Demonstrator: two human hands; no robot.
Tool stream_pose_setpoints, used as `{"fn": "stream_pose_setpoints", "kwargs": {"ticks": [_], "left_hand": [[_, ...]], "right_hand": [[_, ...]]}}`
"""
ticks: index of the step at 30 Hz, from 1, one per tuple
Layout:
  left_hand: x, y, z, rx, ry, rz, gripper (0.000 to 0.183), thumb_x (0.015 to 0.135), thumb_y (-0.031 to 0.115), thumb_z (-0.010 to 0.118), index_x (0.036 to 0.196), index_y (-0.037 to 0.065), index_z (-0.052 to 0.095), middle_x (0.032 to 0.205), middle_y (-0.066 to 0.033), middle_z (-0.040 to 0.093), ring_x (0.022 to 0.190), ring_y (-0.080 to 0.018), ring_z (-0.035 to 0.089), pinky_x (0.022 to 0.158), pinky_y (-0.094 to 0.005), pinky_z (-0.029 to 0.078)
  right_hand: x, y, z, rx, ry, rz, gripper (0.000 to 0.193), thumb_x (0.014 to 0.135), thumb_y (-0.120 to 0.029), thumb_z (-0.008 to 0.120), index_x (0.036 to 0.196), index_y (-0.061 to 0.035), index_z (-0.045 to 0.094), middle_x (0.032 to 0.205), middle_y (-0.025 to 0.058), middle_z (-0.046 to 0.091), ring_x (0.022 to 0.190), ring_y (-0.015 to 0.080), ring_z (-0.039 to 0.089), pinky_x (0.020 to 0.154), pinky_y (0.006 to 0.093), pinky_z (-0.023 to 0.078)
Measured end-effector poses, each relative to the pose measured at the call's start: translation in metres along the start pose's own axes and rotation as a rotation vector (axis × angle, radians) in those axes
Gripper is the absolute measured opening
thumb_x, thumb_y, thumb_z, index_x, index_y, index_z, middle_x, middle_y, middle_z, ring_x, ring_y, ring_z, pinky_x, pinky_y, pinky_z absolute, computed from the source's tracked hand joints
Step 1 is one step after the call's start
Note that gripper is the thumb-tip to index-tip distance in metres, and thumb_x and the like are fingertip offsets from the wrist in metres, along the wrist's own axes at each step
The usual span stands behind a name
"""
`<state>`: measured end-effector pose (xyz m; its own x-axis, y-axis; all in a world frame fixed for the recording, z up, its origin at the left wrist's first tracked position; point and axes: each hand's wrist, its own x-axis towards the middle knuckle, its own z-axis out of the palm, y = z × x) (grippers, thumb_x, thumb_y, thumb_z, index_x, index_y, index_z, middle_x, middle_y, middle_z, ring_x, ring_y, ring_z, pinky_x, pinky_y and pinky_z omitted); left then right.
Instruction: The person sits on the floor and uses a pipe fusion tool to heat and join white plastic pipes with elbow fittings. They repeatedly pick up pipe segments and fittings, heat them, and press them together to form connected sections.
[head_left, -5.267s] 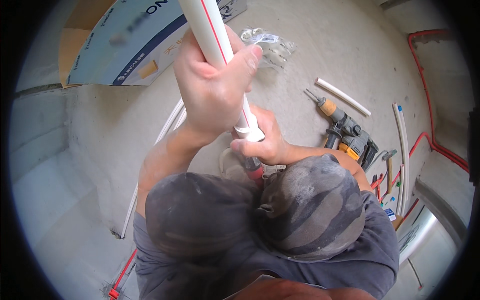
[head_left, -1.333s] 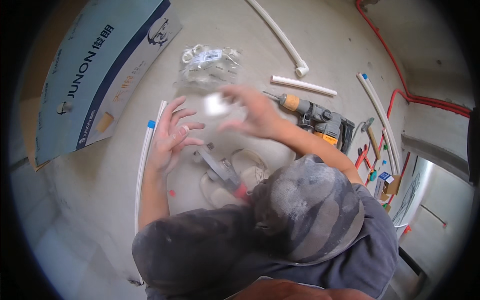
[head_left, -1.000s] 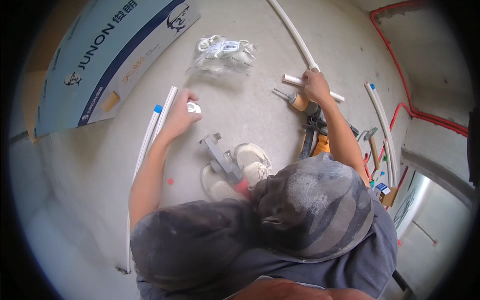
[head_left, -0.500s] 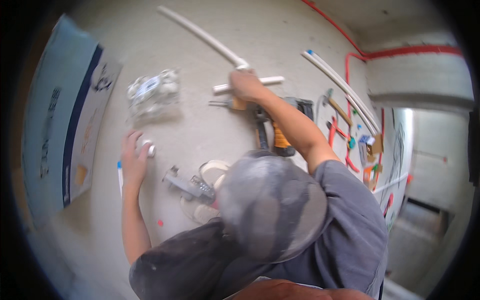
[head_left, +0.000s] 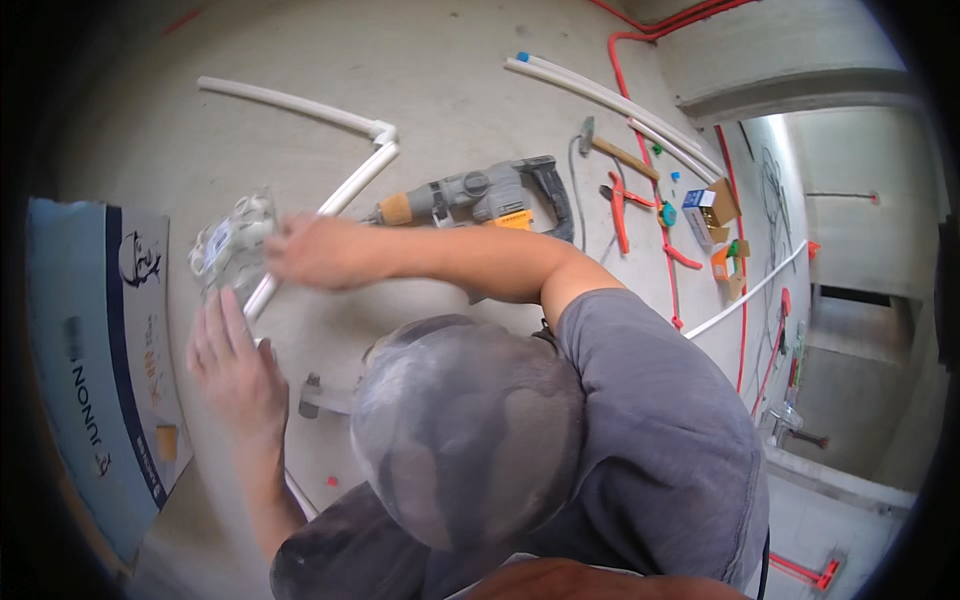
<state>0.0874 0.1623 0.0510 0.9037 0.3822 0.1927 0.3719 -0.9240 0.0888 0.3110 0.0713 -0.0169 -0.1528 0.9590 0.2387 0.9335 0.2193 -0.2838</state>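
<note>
A: How do your hands stand?
B: Your left hand [head_left: 238, 380], fingers extended; your right hand [head_left: 318, 252], blurred; whether either grips cannot be told. White pipe [head_left: 359, 181] passes beneath your right; best steadied, clear of the bag [head_left: 235, 240] alongside.

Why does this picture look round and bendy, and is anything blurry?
Head view: the fisheye lens bends straight edges near the dark rim; in that same head view, the right hand looks smeared, while the power drill looks clearer.
</note>
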Motion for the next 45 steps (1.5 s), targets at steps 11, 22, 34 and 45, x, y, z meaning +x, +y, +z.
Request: {"fn": "stream_pose_setpoints", "kwargs": {"ticks": [11, 22, 34, 45], "left_hand": [[-0.099, -0.066, 0.032, 0.069, -0.087, -0.391, 0.01, 0.081, 0.008, 0.068, 0.087, 0.006, 0.059, 0.075, -0.0124, 0.064, 0.071, -0.0369, 0.066, 0.062, -0.0507, 0.047], [-0.128, -0.069, 0.024, 0.054, -0.238, -0.658, 0.009, 0.083, 0.009, 0.061, 0.092, 0.01, 0.062, 0.082, -0.0131, 0.068, 0.075, -0.0381, 0.069, 0.065, -0.0544, 0.05], [-0.156, -0.091, 0.008, -0.028, -0.163, -0.802, 0.013, 0.082, 0.006, 0.058, 0.093, 0.01, 0.064, 0.083, -0.0142, 0.07, 0.078, -0.0409, 0.067, 0.068, -0.0544, 0.049], [-0.135, -0.075, 0.0, -0.021, -0.364, -0.865, 0.019, 0.084, 0.006, 0.058, 0.1, 0.011, 0.066, 0.084, -0.0169, 0.071, 0.081, -0.043, 0.068, 0.071, -0.0556, 0.05]], "right_hand": [[0.053, -0.048, 0.016, 0.041, -0.303, -0.046, 0.01, 0.09, -0.015, 0.063, 0.091, -0.0054, 0.061, 0.076, 0.0131, 0.072, 0.071, 0.0329, 0.075, 0.057, 0.0474, 0.057], [0.046, -0.002, 0.061, -0.012, -0.162, -0.042, 0.011, 0.09, -0.014, 0.063, 0.096, -0.0068, 0.07, 0.079, 0.0138, 0.073, 0.074, 0.0368, 0.074, 0.064, 0.0487, 0.057], [0.064, -0.05, 0.076, -0.037, -0.643, 0.111, 0.021, 0.092, -0.021, 0.066, 0.101, -0.0035, 0.074, 0.079, 0.0214, 0.072, 0.077, 0.0445, 0.071, 0.07, 0.053, 0.056], [0.089, -0.064, 0.131, 0.329, -0.649, -0.142, 0.041, 0.095, -0.023, 0.07, 0.133, -0.0091, 0.061, 0.135, 0.0172, 0.056, 0.114, 0.0383, 0.064, 0.092, 0.0498, 0.055]]}}
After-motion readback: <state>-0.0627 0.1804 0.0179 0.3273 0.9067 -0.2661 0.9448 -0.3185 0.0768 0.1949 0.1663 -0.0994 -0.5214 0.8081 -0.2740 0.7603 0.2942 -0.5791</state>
